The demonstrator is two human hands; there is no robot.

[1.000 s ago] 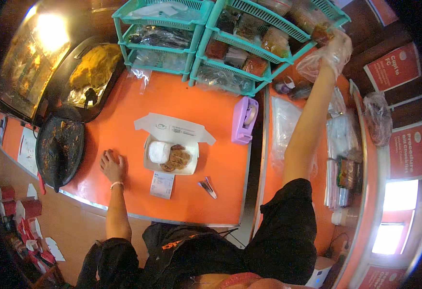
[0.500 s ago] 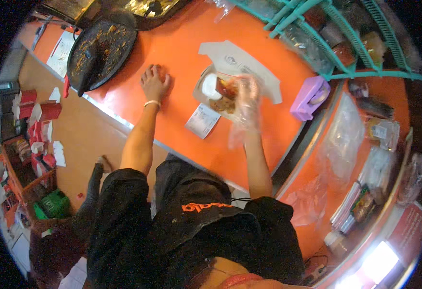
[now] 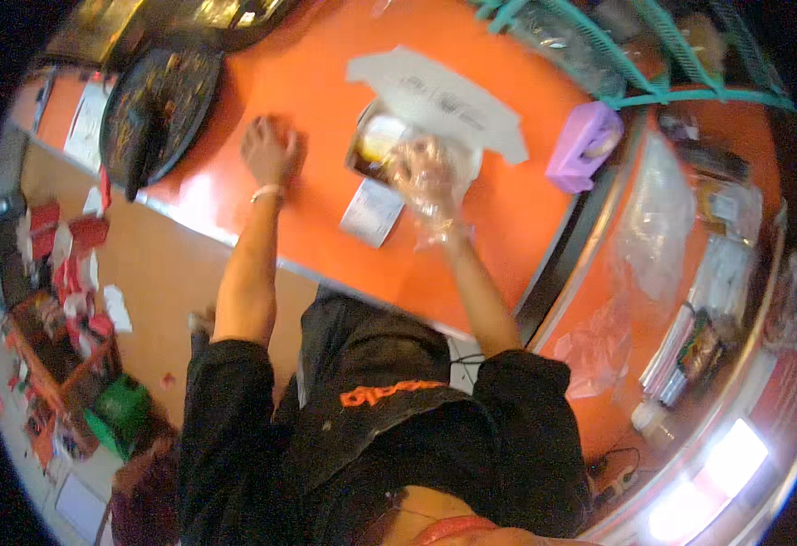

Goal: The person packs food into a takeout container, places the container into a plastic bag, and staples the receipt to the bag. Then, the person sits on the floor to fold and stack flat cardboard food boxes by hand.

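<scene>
Right hand [image 3: 424, 173] (clear-gloved) reaches into food box [image 3: 371, 150]; left hand [image 3: 269, 150] lies flat.

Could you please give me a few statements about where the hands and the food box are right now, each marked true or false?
1. The left hand lies flat on the orange counter. True.
2. The right hand is bare. False: it wears a clear plastic glove.
3. The right hand is over the open food box. True.
4. The purple dispenser stands between the two hands. False: it stands to the right of the box, beyond the right hand.
5. The left hand grips the dark round tray. False: the tray sits apart, to that hand's left.
</scene>
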